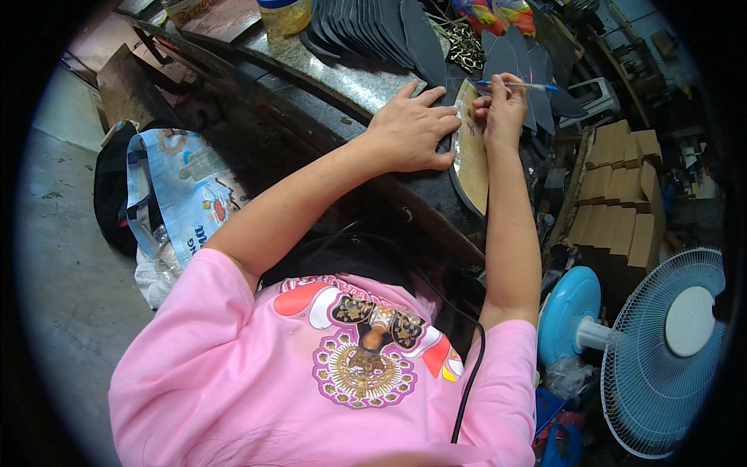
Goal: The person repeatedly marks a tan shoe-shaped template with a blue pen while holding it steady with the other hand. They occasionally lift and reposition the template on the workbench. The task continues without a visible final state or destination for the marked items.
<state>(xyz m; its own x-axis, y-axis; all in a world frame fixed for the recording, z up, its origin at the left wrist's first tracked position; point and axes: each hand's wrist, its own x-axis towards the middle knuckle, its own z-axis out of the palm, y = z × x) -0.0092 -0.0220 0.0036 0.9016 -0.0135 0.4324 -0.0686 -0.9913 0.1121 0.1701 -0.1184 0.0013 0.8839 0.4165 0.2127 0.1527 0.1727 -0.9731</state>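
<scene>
A tan, sole-shaped template (471, 167) with shiny tape along its edge lies on dark sheet material on the bench. My left hand (412, 128) rests on the dark surface with fingers spread, its fingertips at the template's left edge. On the other side, my right hand (504, 113) pinches a clear-barrelled pen (537, 86) with blue ends, the pen lying nearly level over the template's upper part. Small dark marks show on the template near the right fingers. Beyond my hands stand a fanned row of dark grey sole-shaped pieces (366, 35) and a second group of grey pieces (537, 58).
A pile of brass-coloured metal fittings (464, 47) sits between the grey pieces. A jar (284, 17) with a blue lid stands at the back left. To the right are stacked cardboard boxes (615, 187) and a standing fan (661, 350). A light-blue printed bag (183, 187) is at left.
</scene>
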